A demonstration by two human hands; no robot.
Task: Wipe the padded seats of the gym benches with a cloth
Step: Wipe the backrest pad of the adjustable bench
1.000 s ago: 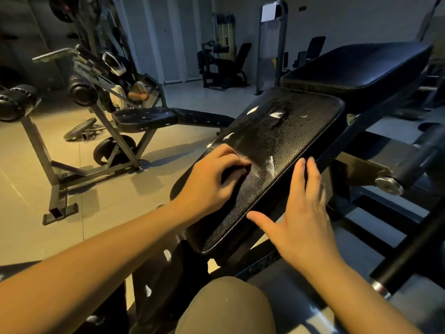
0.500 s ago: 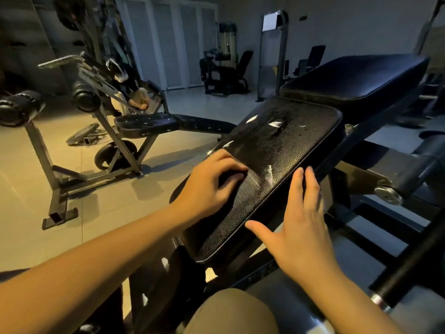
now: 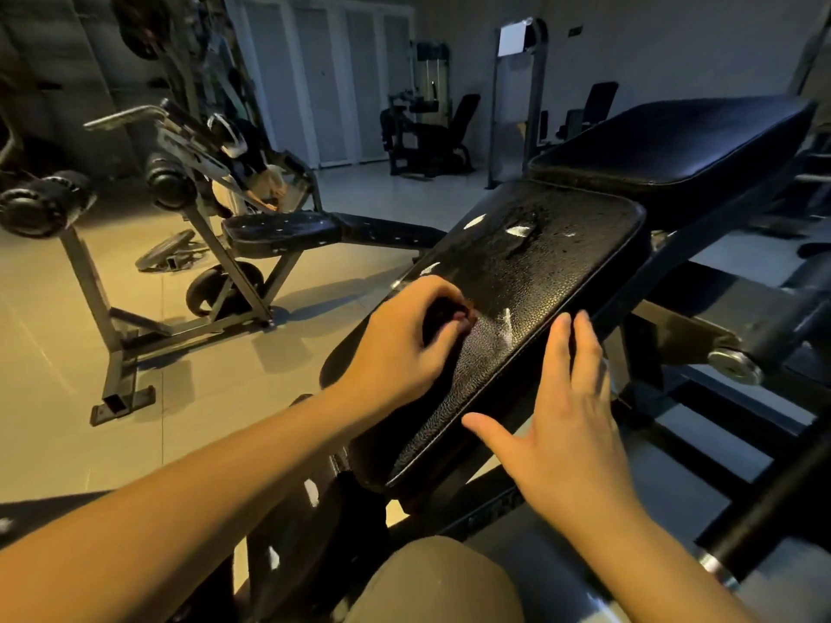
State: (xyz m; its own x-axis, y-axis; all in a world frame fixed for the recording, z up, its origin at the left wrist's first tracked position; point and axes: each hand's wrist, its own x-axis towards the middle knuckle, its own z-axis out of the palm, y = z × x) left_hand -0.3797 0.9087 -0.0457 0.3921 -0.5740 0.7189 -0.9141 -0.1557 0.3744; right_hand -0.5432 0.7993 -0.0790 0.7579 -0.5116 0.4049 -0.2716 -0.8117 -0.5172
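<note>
Padded seat (image 3: pixel 539 272): black, tilted, with pale marks. A second black pad (image 3: pixel 674 141) lies beyond its far end, and another bench (image 3: pixel 279 229) stands well to its left. The right hand (image 3: pixel 571 420) lies at the seat's right edge, fingers straight and pressed together, thumb splayed. The left hand (image 3: pixel 404 339), at the seat's left edge, curls its fingers round a dark cloth (image 3: pixel 438 314). The writing on the placard (image 3: pixel 512 38) behind the seat is illegible.

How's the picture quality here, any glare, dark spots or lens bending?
Head view: dim overall, warm light on the floor; a pale sheen on the padded seat; the dark cloth under the left hand barely separates from it; wide-angle bending at the edges.
</note>
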